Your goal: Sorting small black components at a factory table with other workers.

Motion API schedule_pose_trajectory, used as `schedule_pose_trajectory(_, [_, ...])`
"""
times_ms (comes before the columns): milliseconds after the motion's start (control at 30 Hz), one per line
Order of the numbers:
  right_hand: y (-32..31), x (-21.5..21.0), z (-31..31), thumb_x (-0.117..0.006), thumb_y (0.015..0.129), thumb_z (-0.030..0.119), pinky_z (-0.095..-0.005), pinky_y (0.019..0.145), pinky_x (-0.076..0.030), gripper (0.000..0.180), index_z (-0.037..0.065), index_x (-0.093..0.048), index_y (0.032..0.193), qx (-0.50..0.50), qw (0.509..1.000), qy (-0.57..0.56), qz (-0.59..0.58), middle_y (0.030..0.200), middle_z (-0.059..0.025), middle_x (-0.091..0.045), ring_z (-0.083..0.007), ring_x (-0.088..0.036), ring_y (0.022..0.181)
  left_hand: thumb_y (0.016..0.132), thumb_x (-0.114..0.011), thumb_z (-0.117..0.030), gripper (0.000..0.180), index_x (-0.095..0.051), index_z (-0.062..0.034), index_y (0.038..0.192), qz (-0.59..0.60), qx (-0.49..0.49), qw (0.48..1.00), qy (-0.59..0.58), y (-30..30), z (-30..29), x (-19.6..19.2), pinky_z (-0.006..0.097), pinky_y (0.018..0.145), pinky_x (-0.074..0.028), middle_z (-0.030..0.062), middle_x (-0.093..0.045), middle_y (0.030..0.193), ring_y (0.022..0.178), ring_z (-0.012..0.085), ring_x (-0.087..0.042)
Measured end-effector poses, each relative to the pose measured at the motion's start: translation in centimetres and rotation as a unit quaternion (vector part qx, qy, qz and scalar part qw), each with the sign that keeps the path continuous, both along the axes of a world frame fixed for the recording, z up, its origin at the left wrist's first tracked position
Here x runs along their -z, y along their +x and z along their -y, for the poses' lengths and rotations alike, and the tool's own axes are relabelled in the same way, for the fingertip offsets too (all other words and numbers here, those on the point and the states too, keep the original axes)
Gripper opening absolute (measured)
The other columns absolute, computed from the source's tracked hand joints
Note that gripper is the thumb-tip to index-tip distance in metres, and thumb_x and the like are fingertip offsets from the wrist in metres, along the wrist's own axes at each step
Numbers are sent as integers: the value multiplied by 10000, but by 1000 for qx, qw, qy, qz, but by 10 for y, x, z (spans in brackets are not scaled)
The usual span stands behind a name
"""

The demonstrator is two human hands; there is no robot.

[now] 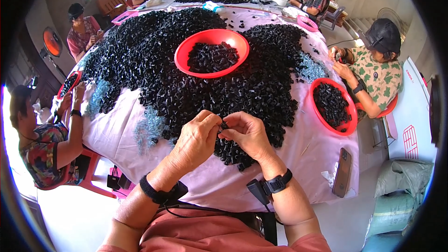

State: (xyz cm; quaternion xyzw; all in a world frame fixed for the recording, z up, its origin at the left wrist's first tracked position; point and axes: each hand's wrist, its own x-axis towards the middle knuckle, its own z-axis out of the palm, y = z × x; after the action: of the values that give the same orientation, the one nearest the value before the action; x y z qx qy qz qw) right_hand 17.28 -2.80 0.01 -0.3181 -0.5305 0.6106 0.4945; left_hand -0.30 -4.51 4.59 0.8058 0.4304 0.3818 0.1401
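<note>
Above the near edge of a big heap of small black ring-like parts (149,51), my two hands meet at the fingertips. A small black part (222,126) shows between them, partly covered by the fingers. My left hand (198,133) pinches at it with thumb and forefinger, its knuckles turned up. On the other side, my right hand (247,133) holds the part between thumb and curled fingers. Both wrists wear black straps with small boxes. Beyond my hands, a red bowl (179,58) filled with the same black parts sits on the heap.
A second red bowl (313,107) of black parts stands at the right. Near it lie a phone (343,172) and a thin stick (305,148) on the pink cloth (298,177). Clear plastic scraps (149,128) lie left. Several people sit around the table, one close at right (378,72).
</note>
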Motion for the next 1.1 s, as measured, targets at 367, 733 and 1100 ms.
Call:
schedule_pose_trajectory(367, [0, -6, 2, -677, 851, -73, -272, 802, -586, 234, -18, -608, 1068, 1, 1000, -8, 26, 968, -71, -671, -153, -695, 884, 882, -557, 4, 71, -612, 6, 926, 19, -9, 1000, -21, 0, 0, -2, 433, 672, -526, 180, -623, 865, 800, 377, -640])
schedule_pose_trajectory(733, [0, -2, 0, -709, 846, -30, -250, 743, -578, 237, -13, -617, 1064, 2, 1000, 7, 13, 953, -78, -687, -152, -704, 853, 876, -554, 11, 113, -630, 9, 959, 18, -9, 1000, 1, 1, 0, 0, 420, 666, -537, 176, -620, 868, 774, 369, -648])
schedule_pose_trajectory(1100, [-1, -8, 2, -682, 857, -52, -252, 757, -587, 286, -23, -578, 1122, 18, 1000, -12, 19, 960, -91, -650, -173, -705, 863, 864, -583, 20, 108, -649, 29, 950, -8, -5, 1000, 27, 1, -1, 2, 379, 636, -535, 164, -634, 831, 731, 340, -662])
